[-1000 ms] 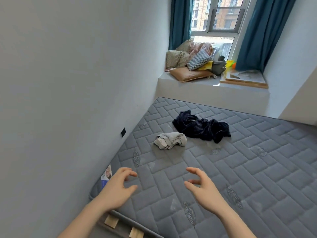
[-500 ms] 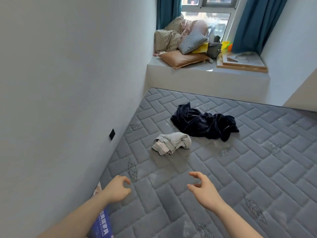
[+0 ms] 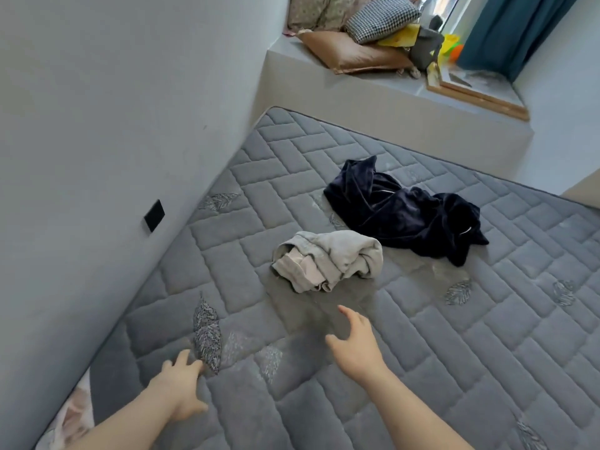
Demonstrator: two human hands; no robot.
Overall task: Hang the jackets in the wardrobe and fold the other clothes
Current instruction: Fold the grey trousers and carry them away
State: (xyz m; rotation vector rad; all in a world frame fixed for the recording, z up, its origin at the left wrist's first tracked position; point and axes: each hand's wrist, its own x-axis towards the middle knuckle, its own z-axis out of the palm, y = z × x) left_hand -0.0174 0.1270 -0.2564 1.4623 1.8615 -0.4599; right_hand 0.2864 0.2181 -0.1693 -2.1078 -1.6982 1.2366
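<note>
Grey quilted mattress (image 3: 422, 336): crumpled beige garment (image 3: 328, 264), dark navy garment (image 3: 406, 209) beside.

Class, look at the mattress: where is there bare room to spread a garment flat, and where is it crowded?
Bare: the wide stretch of mattress right of the right hand and nearer than the dark navy garment; also the strip along the wall, left of the beige garment. Crowded: the middle, where both garments lie almost touching, and the window ledge with its cushions.

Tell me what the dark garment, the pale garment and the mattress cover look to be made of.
Dark navy garment: seemingly velvet or velour; soft sheen on its folds, thin pale piping. Pale grey garment: matte woven cotton or the like, perhaps light denim; stiff rolled folds, lighter inside face. Mattress: grey quilted knit fabric, slightly fuzzy, with stitched blocks and embroidered leaf motifs. Exact fibres cannot be told.
</note>
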